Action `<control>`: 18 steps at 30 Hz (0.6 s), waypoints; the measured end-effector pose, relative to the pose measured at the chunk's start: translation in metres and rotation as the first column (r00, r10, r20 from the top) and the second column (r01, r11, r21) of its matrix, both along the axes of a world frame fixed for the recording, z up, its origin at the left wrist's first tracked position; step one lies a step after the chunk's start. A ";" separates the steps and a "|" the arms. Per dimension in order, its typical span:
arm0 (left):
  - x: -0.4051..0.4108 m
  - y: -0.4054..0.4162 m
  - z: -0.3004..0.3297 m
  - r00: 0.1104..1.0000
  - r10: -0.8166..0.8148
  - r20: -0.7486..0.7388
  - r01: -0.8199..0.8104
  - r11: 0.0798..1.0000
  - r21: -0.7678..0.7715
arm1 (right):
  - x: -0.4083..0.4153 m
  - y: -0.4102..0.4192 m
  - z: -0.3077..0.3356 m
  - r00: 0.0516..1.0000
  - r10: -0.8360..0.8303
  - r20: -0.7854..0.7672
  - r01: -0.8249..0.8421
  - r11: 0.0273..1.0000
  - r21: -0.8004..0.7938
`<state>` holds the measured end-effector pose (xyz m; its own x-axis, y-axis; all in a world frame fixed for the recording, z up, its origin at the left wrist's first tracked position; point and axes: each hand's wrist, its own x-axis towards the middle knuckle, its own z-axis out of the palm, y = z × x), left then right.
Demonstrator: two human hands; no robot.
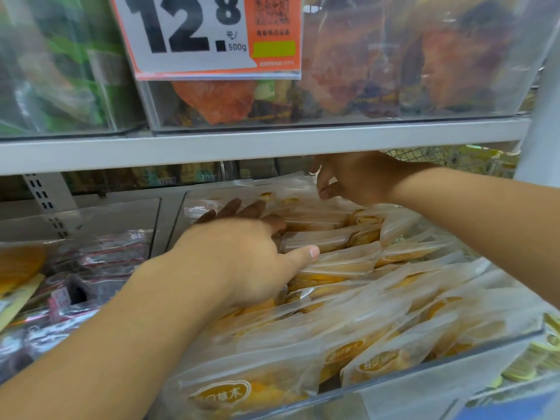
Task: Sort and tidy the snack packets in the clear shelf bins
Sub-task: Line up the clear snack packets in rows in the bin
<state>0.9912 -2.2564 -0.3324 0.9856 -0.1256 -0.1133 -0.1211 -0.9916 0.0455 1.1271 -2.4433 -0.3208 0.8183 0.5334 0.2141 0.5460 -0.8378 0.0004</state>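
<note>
A clear shelf bin (424, 375) in front of me is packed with frosted snack packets (348, 301) showing yellow-orange pastry inside. My left hand (242, 256) lies palm-down on the packets near the bin's left side, fingers spread, thumb pointing right. My right hand (348, 180) reaches under the upper shelf to the back of the bin, its fingers curled and pinching the top edge of a rear packet (291, 189).
To the left, a neighbouring bin holds dark purple packets (100, 262). Close above my right hand runs a grey shelf board (242, 147). On it stand clear bins of orange (363, 71) and green (60, 65) snacks, with a price sign (197, 34). Yellow packets (539, 353) sit far right.
</note>
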 end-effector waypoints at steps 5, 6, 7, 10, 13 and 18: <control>0.000 0.003 -0.002 1.000 -0.014 0.003 0.014 1.000 -0.023 | -0.006 -0.005 -0.002 0.999 0.000 -0.053 0.005 0.997 0.078; 0.000 0.003 -0.002 1.000 -0.015 0.006 0.015 1.000 -0.027 | -0.012 -0.005 0.002 0.999 -0.016 -0.042 0.018 0.998 0.065; 0.001 0.003 -0.002 1.000 -0.018 0.011 0.018 0.999 -0.029 | -0.019 -0.007 0.006 0.999 -0.035 -0.032 0.037 0.996 0.080; 0.002 0.003 -0.004 1.000 -0.025 0.019 0.025 0.999 -0.030 | -0.033 -0.015 0.013 0.998 -0.044 -0.048 0.051 0.987 0.150; 0.002 0.003 -0.005 0.999 -0.035 0.039 0.035 0.999 -0.021 | -0.034 -0.014 0.009 0.994 0.027 -0.106 -0.019 0.997 0.081; 0.002 0.001 -0.004 0.992 -0.057 0.114 0.060 0.998 -0.028 | -0.026 -0.002 -0.002 0.993 0.104 -0.051 -0.096 0.986 0.136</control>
<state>0.9929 -2.2556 -0.3366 0.9827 -0.1852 0.0034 -0.1850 -0.9809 0.0593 1.1009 -2.4451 -0.3227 0.7756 0.5828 0.2423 0.6226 -0.7696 -0.1417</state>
